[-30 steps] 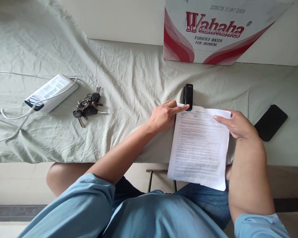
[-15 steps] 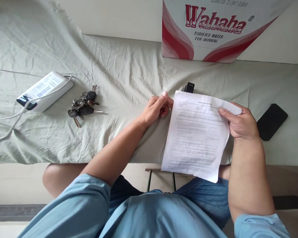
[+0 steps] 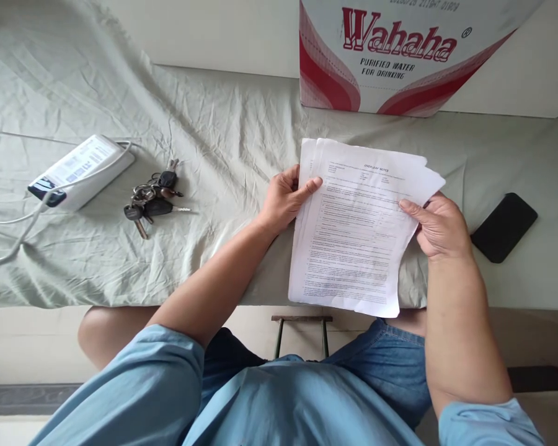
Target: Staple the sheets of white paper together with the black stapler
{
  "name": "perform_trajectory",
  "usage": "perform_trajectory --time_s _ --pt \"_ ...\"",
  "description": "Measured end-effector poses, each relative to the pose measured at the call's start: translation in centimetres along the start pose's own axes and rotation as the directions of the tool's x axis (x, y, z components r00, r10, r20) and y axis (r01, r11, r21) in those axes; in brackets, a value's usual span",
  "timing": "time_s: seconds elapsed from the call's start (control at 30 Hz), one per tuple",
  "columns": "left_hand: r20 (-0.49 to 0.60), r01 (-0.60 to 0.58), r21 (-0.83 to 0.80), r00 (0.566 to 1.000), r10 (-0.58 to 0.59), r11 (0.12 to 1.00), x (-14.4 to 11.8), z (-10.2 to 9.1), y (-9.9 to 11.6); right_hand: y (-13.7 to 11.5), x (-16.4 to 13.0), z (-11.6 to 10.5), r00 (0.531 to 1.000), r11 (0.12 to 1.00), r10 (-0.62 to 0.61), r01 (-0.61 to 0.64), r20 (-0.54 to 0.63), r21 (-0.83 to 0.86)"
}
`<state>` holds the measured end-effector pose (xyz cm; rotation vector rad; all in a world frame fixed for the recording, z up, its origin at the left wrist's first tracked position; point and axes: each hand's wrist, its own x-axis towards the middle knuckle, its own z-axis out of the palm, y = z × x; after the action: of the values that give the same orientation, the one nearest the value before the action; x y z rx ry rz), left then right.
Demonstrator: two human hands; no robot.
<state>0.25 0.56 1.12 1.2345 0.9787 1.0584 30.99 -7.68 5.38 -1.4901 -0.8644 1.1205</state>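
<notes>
Between my hands is a small stack of printed paper sheets (image 3: pixel 353 241), the top one headed "Overleaf Notes". The sheets are slightly fanned, so their top and left edges do not line up. My left hand (image 3: pixel 286 197) grips the stack's left edge, thumb on top and fingers behind it. On the other side, my right hand (image 3: pixel 439 223) pinches the right edge near the upper corner, thumb over the print. The paper is held above the cloth, its lower edge over my lap. A black phone (image 3: pixel 504 228) lies just right of my right hand.
A green-grey cloth (image 3: pixel 223 155) covers the table, wrinkled at the left. A bunch of keys (image 3: pixel 155 201) and a white box-shaped device (image 3: pixel 84 170) with cables lie left. A Wahaha water carton (image 3: pixel 376 87) stands at the back. Below the table edge is a stool (image 3: pixel 302 319).
My left hand has closed on the left edge of the sheets. The papers have moved up and left, and more sheet edges show. The black object behind them is now covered.
</notes>
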Motion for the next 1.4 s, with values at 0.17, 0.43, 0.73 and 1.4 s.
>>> perform_trajectory --time_s 0.17,0.43,0.73,1.4 --pt "-0.038 0.031 -0.193 0.999 -0.039 0.981 -0.4 0.4 0.3 2.1 1.6 -0.8 0.958 0.971 -0.237 0.236 -0.164 -0.021" --pt "0.025 0.183 -0.505 0.980 -0.198 0.843 -0.4 0.6 0.4 1.9 1.4 -0.5 0.907 0.942 -0.328 0.333 -0.264 -0.024" --pt "0.225 0.384 -0.421 0.922 -0.316 0.822 -0.7 0.0 0.5 1.5 1.2 0.3 0.912 0.948 -0.308 0.317 -0.269 -0.012" --pt "0.131 0.326 -0.480 0.945 -0.300 0.815 -0.6 0.4 0.5 1.5 2.6 -2.1 0.790 0.925 -0.361 0.370 -0.495 -0.085"
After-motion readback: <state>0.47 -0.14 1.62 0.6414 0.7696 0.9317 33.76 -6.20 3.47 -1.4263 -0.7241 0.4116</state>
